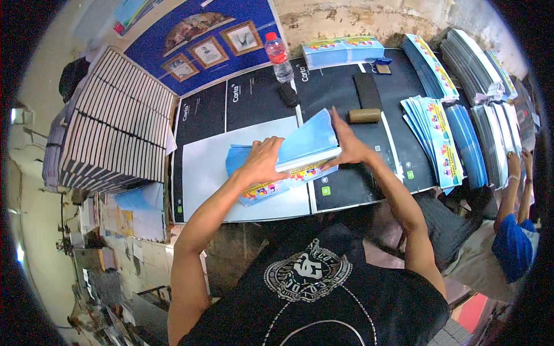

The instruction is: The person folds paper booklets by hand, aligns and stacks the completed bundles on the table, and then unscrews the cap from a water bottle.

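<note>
L hand (264,158): fingers curled down over the left end of a stack of blue booklets (288,158), clamped on it. R hand (348,149): fingers flat and together vs the stack's right edge, thumb underneath, lifting the upper part so it fans up. Stack sits mid-table, near edge, on a white sheet (225,173).

Handling, my read: thin paper covers, floppy singly, fairly stiff as a block, some weight overall. Glossy-looking, so layers prob slide on each other. Best grip = both ends, squeeze square; edges and corners will crease if pinched hard.

Surface: table (352,190) covered w/ black printed sheets, flat. Far side: clear bottle w/ red cap (279,56), small black block (288,95), long black bar (367,90), brown cylinder-like piece (365,116), another blue stack (343,51). Right: fanned booklets (435,135), more piles beyond. Left: tall pile of striped bundles (118,127). Another person's arms (515,184) at far right, blue sleeve. Room: rough wall, blue poster w/ framed pics, cluttered.
</note>
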Motion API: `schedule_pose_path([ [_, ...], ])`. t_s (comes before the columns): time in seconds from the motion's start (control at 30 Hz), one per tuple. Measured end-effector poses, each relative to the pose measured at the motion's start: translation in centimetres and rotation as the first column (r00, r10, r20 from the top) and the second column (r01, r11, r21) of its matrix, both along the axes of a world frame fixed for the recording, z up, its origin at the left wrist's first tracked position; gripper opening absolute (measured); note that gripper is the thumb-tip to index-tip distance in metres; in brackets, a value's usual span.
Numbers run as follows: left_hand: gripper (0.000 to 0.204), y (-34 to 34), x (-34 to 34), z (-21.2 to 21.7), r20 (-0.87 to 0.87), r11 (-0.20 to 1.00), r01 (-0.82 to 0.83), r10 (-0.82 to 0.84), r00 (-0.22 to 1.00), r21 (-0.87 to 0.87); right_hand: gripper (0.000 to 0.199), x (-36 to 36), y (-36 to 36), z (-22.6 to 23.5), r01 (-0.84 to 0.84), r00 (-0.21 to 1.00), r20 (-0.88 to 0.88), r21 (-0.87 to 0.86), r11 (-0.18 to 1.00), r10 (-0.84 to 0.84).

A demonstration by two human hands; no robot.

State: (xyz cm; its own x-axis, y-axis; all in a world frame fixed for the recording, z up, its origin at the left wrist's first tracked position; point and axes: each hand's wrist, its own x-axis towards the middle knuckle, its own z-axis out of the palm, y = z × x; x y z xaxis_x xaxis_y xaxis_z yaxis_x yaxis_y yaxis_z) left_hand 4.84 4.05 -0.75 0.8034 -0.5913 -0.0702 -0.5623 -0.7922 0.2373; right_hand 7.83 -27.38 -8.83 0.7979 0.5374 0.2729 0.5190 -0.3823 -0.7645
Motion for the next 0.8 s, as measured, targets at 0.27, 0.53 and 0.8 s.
schedule_pose_path([
  [0.27, 0.11, 2.3, -1.4, 0.7, 0.007, 1.0, 0.003, -0.003, 1.0, -0.03, 0.115, -1.8, 0.4, -1.4, 0.195, 0.966, -0.186, 0.073, 0.978, -0.178],
  [0.53, 0.117, 12.5, -5.2, 0.4, -0.309, 0.914, -0.359, 0.292, 0.905, -0.19, 0.101, -4.3, 1.4, -2.6, 0.321, 0.93, -0.244, 0.17, 0.932, -0.275],
  [0.8, 0.123, 10.1, -8.9, -7.7, -0.36, 0.277, -0.435, 0.284, 0.889, -0.857, 0.1, -6.9, 3.1, -3.3, 0.276, 0.911, -0.364, 0.19, 0.942, -0.193],
])
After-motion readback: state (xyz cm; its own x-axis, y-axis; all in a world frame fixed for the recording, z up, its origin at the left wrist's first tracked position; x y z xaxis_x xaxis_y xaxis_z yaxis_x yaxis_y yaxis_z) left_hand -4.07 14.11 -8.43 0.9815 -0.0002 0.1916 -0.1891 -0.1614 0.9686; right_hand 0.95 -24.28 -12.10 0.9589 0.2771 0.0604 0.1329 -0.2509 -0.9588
